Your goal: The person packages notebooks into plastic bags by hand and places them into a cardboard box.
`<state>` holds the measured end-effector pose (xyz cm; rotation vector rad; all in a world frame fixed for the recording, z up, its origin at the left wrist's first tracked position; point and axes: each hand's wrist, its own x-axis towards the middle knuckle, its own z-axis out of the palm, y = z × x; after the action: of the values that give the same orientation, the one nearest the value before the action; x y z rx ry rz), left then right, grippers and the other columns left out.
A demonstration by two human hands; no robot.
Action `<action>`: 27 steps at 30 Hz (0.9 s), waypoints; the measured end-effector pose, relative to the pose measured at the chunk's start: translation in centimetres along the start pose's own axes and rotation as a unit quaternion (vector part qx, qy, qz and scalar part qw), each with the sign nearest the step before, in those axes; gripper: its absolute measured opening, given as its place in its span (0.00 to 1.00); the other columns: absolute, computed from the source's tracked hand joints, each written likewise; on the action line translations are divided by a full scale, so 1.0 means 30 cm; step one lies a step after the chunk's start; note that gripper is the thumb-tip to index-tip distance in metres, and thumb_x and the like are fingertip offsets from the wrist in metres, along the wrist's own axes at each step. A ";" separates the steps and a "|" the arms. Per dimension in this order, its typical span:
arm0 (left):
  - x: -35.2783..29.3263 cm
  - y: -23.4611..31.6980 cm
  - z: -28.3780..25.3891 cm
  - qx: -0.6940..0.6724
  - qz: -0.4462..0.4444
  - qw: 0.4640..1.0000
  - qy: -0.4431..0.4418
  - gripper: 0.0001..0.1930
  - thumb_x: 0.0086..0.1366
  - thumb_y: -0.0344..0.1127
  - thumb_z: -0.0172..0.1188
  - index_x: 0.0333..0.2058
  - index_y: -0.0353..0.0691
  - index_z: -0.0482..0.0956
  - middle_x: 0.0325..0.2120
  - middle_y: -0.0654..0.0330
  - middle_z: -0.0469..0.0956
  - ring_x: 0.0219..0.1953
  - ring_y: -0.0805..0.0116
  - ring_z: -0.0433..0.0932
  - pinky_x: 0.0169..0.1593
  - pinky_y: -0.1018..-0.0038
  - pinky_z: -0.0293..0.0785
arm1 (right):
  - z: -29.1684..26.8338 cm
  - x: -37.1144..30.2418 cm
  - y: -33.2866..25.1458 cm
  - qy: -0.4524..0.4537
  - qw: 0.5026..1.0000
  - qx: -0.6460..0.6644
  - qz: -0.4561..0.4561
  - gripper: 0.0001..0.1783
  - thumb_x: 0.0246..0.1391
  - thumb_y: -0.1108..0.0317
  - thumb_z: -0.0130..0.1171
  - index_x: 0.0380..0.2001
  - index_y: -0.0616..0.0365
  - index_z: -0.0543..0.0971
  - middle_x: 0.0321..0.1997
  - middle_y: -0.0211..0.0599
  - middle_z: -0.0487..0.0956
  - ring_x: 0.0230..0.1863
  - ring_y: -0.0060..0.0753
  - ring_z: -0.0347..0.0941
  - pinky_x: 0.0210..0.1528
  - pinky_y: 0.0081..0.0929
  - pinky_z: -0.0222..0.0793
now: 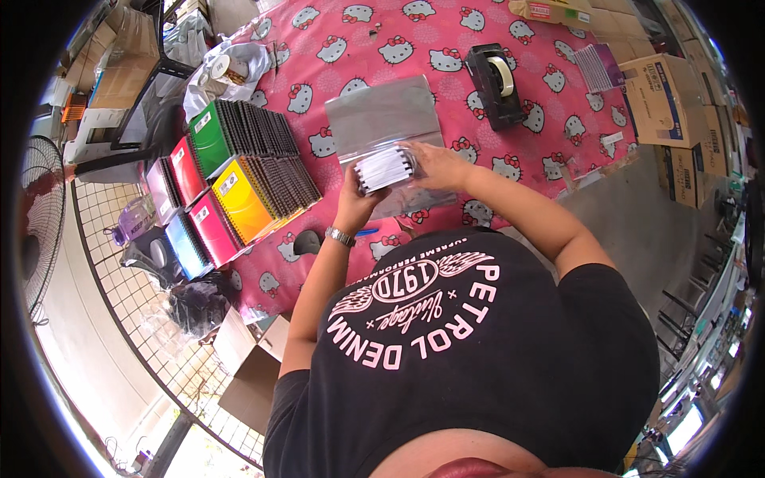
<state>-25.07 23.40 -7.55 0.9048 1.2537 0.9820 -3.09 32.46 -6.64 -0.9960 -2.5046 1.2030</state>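
Both hands grip a small stack of spiral notebooks (384,169), its white page edges facing up and dark coils along its sides. My left hand (360,197), with a wristwatch (340,237) on the wrist, is closed around the near left side. On the right side my right hand (434,166) is closed, fingers at the far corner. Beneath the stack, a clear plastic sheet or bag (382,111) lies on the pink patterned tablecloth (319,163). A blue pen (366,232) and a dark rounded object (307,242) lie near my left wrist.
To the left stand stacks of green notebooks (211,139), yellow notebooks (243,203) and other colours. A black tape dispenser (500,107) sits at the far right, with a purple-and-white spiral-bound pack (598,68) beyond it. Cardboard boxes (661,99) border the table's right; a fan (40,215) stands far left.
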 end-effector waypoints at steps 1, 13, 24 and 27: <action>0.009 -0.004 0.002 0.037 0.019 0.999 -0.013 0.40 0.50 0.21 0.68 0.59 0.38 0.54 0.51 0.55 0.69 0.53 0.64 0.70 0.58 0.70 0.67 | 0.007 -0.010 -0.017 0.011 0.999 -0.004 0.033 0.49 0.39 0.56 0.70 0.64 0.48 0.58 0.57 0.46 0.69 0.57 0.49 0.68 0.59 0.38 0.64; -0.016 0.261 -0.002 0.101 0.050 0.993 0.017 0.13 0.68 0.34 0.52 0.46 0.32 0.77 0.46 0.58 0.78 0.50 0.70 0.74 0.55 0.76 0.66 | -0.202 0.011 -0.182 0.124 0.992 0.006 0.008 0.17 0.51 0.64 0.61 0.42 0.62 0.78 0.32 0.40 0.78 0.35 0.35 0.76 0.42 0.31 0.72; 0.043 0.016 -0.108 -0.196 -0.102 0.970 -0.096 0.27 0.57 0.31 0.50 0.57 0.32 0.67 0.55 0.57 0.70 0.59 0.66 0.65 0.65 0.71 0.53 | -0.156 0.082 -0.097 -0.023 0.987 0.155 0.033 0.37 0.44 0.54 0.67 0.59 0.50 0.69 0.47 0.44 0.70 0.42 0.43 0.75 0.45 0.34 0.72; 0.067 0.035 -0.104 -0.181 -0.103 0.973 -0.095 0.26 0.57 0.32 0.50 0.56 0.33 0.68 0.54 0.59 0.71 0.58 0.67 0.65 0.64 0.71 0.53 | -0.130 0.080 -0.171 -0.037 0.994 -0.107 0.003 0.35 0.43 0.55 0.67 0.54 0.58 0.70 0.48 0.48 0.71 0.44 0.47 0.75 0.44 0.37 0.73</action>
<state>-28.16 25.69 -7.55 0.5572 0.9449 0.8966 -5.74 34.14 -0.51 -1.0238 -2.7352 1.0065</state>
